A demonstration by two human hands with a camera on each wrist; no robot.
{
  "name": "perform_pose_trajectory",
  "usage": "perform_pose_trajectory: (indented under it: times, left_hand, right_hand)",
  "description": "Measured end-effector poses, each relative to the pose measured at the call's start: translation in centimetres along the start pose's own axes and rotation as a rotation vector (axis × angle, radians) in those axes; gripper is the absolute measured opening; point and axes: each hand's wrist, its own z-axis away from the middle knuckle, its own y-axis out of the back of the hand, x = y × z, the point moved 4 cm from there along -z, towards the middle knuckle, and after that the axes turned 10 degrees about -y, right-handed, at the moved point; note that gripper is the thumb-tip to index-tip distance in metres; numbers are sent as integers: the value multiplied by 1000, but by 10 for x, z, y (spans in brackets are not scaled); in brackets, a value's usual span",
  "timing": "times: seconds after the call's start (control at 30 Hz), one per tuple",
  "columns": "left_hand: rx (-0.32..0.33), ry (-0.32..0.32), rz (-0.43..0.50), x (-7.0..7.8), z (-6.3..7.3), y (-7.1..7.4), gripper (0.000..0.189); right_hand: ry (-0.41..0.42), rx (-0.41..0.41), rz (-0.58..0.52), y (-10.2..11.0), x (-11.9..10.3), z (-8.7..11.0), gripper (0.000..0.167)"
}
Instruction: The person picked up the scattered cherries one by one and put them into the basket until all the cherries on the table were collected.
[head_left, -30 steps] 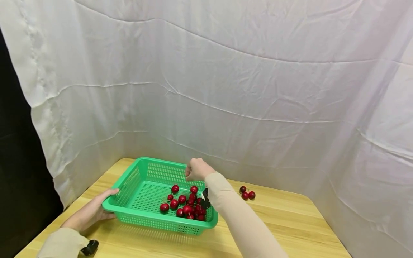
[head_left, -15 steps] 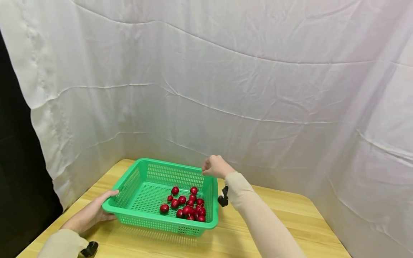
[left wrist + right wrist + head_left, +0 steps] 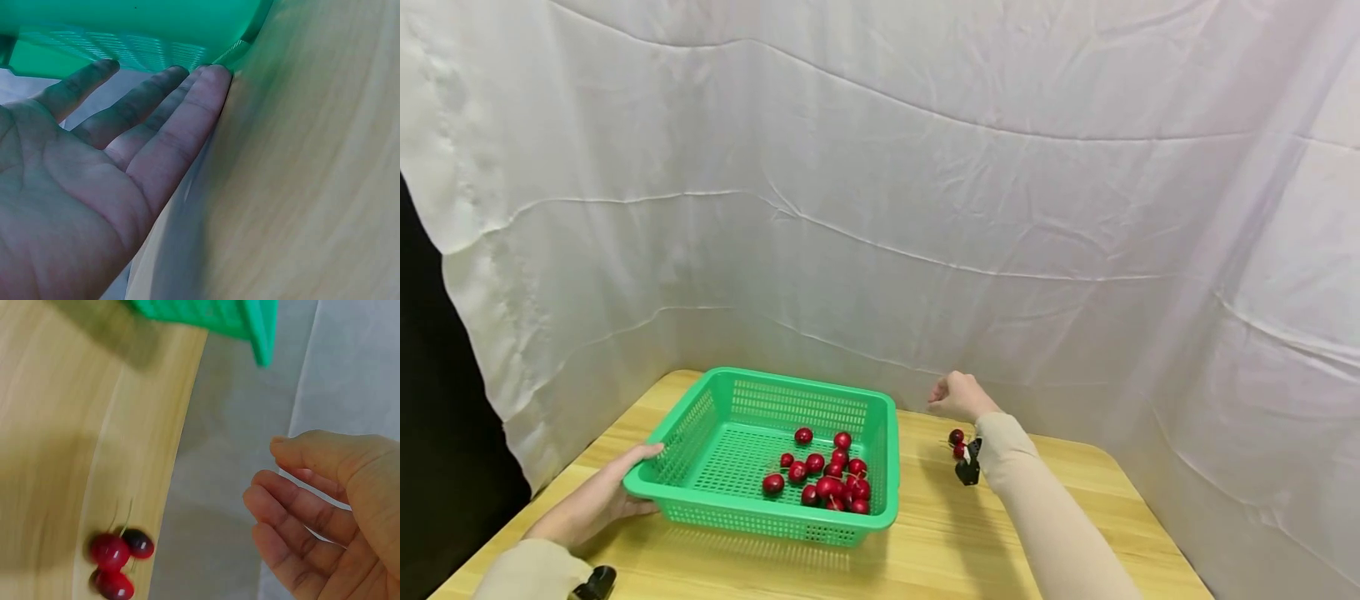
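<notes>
A green plastic basket (image 3: 700, 500) with slotted walls stands at the left of centre, several red cherries (image 3: 815, 463) lying mostly in its right half. At its left end my left hand (image 3: 598, 500) holds the rim, thumb on top; the left wrist view shows the fingers (image 3: 175, 134) reaching under against the basket. My right hand (image 3: 958, 396) is in the air right of the basket, fingers loosely bent and nothing between them. Near it on the table are three cherries (image 3: 111, 551) with stems, one darker; in the head view my right wrist partly covers them.
The pale wooden table (image 3: 925, 533) ends at the back against a white cloth curtain (image 3: 880, 208), which also rises along the right side. Black wrist camera mounts (image 3: 967, 471) sit under the sleeves.
My right hand has moved right, from over the basket, past its rim, to beside the loose cherries. The left hand keeps its hold. The head view has shifted slightly.
</notes>
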Motion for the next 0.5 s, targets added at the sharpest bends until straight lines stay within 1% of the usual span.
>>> perform_pose_trajectory:
  times: [0.2, 0.33, 0.5]
  left_hand:
    - [-12, -13, -5, -2, 0, 2, 81]
    - [-10, -15, -3, -2, 0, 2, 80]
    - [-21, -22, 5, -1, 0, 1, 80]
  right_hand:
    - [-45, 39, 9, 4, 25, 3, 7]
    - [-77, 32, 13, 4, 35, 6, 10]
    - [-131, 13, 6, -1, 49, 6, 5]
